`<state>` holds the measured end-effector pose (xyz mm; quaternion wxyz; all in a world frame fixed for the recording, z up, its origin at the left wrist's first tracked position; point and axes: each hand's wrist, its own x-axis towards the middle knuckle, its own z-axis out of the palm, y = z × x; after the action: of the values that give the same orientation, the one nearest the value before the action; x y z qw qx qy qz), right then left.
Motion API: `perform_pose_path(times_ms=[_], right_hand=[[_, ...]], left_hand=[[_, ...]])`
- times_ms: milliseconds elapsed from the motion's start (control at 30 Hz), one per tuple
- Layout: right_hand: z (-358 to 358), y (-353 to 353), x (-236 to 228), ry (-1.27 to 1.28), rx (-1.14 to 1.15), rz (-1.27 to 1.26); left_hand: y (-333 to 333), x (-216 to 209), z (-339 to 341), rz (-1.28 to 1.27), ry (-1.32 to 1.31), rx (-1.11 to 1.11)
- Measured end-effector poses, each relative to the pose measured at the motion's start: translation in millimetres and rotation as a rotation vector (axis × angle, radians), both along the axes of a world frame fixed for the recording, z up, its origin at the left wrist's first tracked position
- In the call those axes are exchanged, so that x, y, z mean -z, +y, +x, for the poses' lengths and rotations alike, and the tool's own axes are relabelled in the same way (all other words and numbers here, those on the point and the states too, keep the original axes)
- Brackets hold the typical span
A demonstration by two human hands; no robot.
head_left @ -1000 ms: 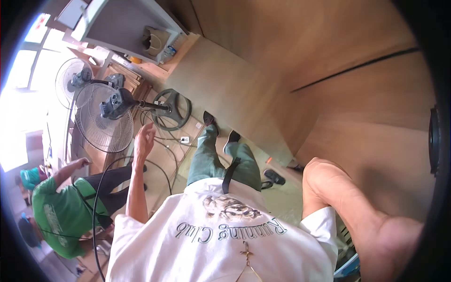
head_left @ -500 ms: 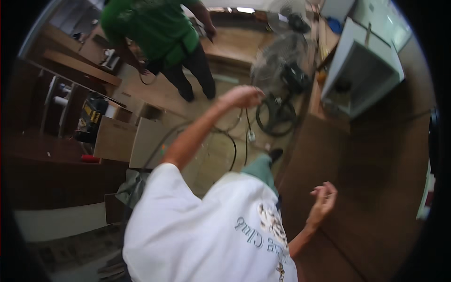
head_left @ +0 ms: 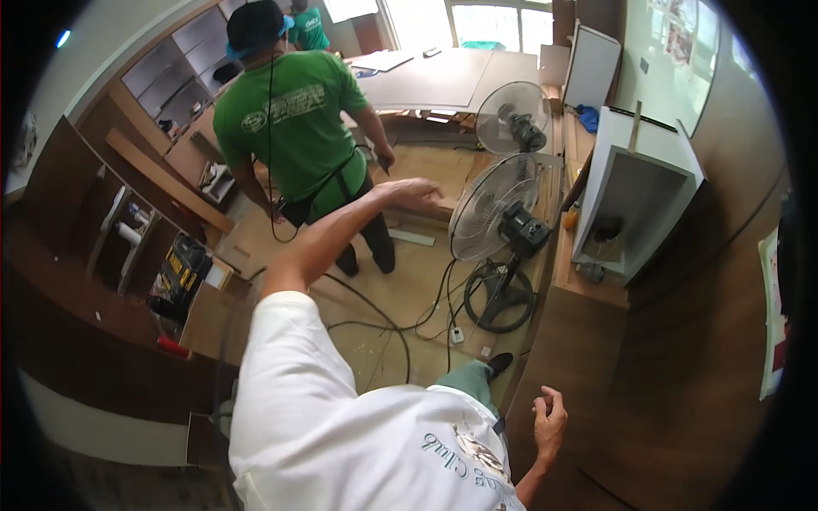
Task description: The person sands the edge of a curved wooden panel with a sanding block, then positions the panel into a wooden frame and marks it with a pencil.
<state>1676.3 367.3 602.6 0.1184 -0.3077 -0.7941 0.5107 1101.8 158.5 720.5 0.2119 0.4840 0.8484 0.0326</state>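
My left arm reaches forward, and my left hand [head_left: 416, 194] is in mid-air with its fingers stretched to the right. Nothing shows in it. Closest to its fingertips is a standing fan [head_left: 490, 209] with a round wire cage and a dark motor; the two look apart. My right hand [head_left: 550, 419] is raised at my right side, fingers loosely bent and apart, holding nothing. A brown wood panel [head_left: 567, 341] lies behind and beside it.
Ahead on the left stands a person in a green shirt [head_left: 294, 128]. A second fan [head_left: 511, 119] is farther back. Black cables [head_left: 400, 332] cross the floor. A white open box cabinet [head_left: 648, 196] stands at right, a black toolbox [head_left: 181, 274] at left, and a large table [head_left: 443, 81] at the back.
My view has tilted up, bringing the back table and windows into sight. My left hand's fingers have straightened, and my right hand appears lower and slightly farther left.
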Motion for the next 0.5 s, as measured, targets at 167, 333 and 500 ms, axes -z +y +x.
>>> perform_pose_path(times_ms=[167, 333, 500], right_hand=[[28, 11, 10, -0.038, 0.077, -0.018], [60, 23, 39, -0.020, 0.158, -0.096], [107, 42, 80, -0.256, 0.187, -0.092]], left_hand=[[-97, 51, 31, -0.275, -0.770, 0.046], [-149, 67, 226, -0.309, -1.348, -0.392], [-163, 141, 326, -0.186, -1.619, -0.324]])
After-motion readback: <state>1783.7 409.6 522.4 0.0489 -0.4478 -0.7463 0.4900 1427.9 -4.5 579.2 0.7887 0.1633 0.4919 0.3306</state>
